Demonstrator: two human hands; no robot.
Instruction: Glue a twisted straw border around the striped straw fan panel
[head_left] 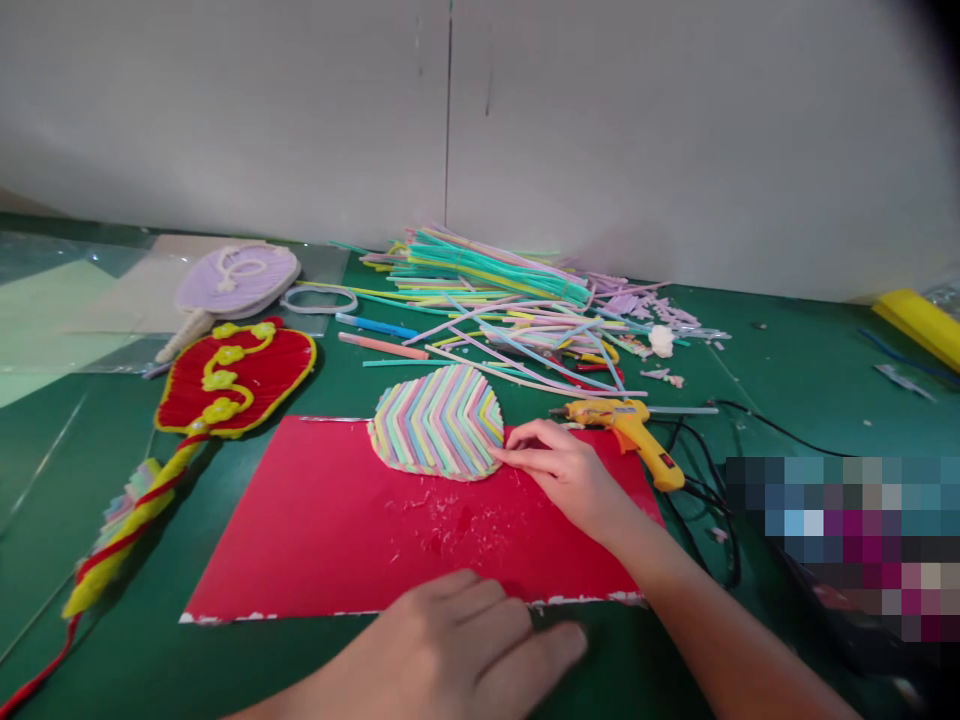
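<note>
The right hand (559, 470) is resting on the red mat (337, 530), its fingertips (504, 455) touching the right edge of the striped fan face (437, 420), fingers loosely extended and gripping nothing. The fan face is lying flat on the far part of the mat, near the middle of the green worktop (150, 640). The left hand (450, 650) is lying flat and open over the mat's near edge, holding nothing. A yellow glue gun (630, 435) is lying just right of the right hand. Beyond, loose pipe cleaners (495, 290) are piling up. To the left, a red fan (232, 380) and a lilac fan (232, 285) are lying.
</note>
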